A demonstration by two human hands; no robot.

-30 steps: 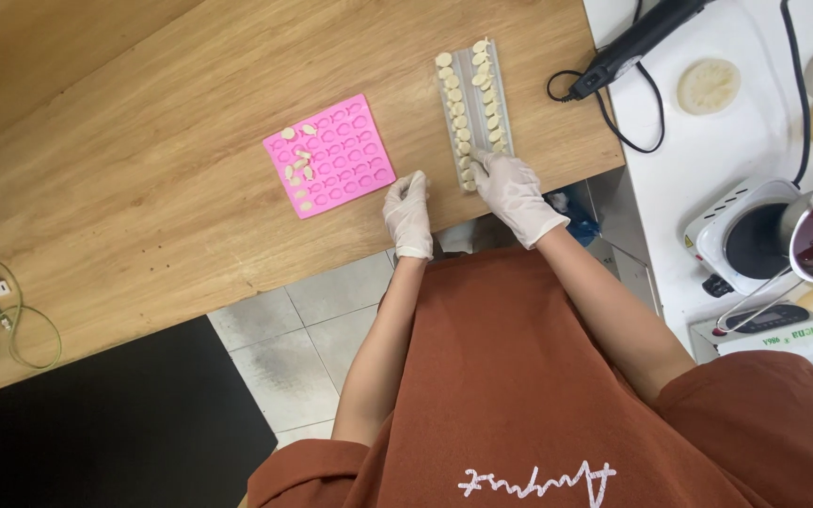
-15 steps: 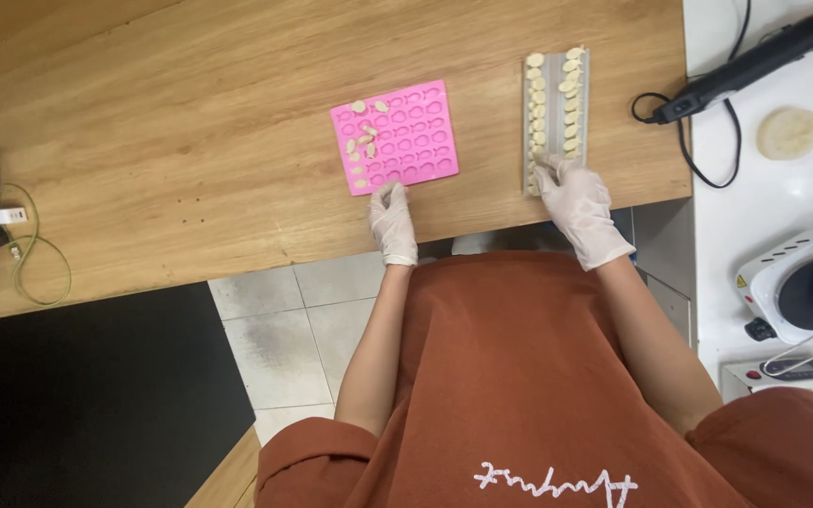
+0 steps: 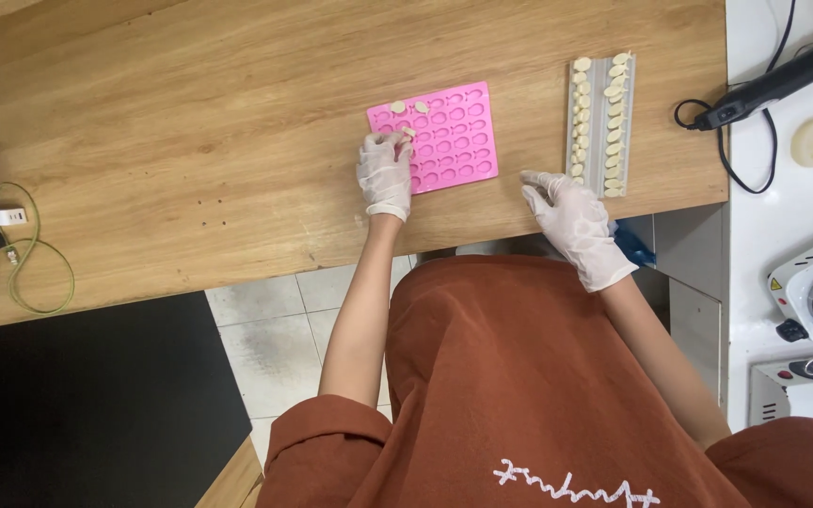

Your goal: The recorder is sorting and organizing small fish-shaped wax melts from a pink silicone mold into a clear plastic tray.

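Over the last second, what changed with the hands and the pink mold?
The left hand moved from the desk edge up onto the pink mold, fingertips at a pale piece by its left edge. The right hand drew back from the grey tray towards the desk edge. Mold and tray kept their places.

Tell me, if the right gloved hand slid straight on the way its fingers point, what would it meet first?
The right hand points up the table and slightly left. It would probably cross bare wooden tabletop in the gap between the pink mould and the grey tray, perhaps brushing that tray's left edge.
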